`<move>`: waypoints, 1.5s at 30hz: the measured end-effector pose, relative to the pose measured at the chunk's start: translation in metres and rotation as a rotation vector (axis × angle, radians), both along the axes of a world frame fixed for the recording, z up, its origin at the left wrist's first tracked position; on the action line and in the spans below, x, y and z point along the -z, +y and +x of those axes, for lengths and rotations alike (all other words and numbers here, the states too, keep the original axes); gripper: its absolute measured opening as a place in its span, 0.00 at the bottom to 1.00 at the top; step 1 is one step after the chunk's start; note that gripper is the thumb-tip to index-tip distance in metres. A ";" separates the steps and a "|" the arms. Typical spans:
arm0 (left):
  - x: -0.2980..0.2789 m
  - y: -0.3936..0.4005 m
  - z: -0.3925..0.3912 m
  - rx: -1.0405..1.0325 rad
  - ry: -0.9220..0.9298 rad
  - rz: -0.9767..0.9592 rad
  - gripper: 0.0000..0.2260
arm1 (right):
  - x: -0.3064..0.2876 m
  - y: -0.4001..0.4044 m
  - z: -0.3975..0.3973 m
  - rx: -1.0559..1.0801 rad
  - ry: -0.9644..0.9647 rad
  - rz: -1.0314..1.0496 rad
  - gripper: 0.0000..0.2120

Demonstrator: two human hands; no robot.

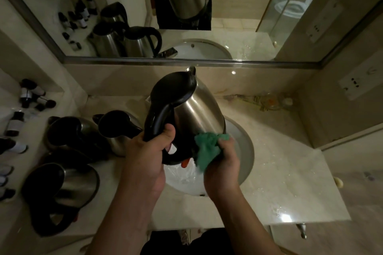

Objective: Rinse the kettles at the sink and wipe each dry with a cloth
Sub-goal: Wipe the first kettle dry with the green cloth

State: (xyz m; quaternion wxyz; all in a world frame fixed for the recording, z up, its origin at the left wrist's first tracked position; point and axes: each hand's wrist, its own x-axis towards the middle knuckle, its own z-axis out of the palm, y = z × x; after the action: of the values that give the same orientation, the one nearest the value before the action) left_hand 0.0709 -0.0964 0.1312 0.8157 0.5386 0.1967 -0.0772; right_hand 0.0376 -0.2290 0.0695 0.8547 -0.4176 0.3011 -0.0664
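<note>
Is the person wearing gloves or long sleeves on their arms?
No. The left hand and right hand are bare, with no gloves, and no rings or watch show. Both forearms are uncovered all the way to the bottom edge of the picture, so no sleeves show. The fingers look plain and unmarked.

Steel kettle (199,109) with black lid, tilted above sink (246,151), green cloth (207,147) against base.
</note>
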 end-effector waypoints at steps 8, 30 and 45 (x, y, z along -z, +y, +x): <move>-0.018 0.004 -0.001 0.065 -0.075 -0.010 0.08 | -0.038 -0.042 0.055 -0.084 0.066 0.074 0.28; 0.004 0.009 -0.015 0.159 -0.010 0.257 0.14 | -0.027 -0.029 0.044 -0.326 0.008 -0.903 0.23; -0.010 0.017 -0.020 0.175 -0.047 0.308 0.23 | -0.008 -0.018 0.016 -0.230 -0.009 -0.816 0.23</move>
State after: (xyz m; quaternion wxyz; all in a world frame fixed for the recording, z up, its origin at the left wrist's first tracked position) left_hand 0.0506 -0.0798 0.1411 0.7181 0.6738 0.1394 -0.1044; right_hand 0.0538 -0.2467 0.0772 0.6223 -0.7525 0.1976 -0.0861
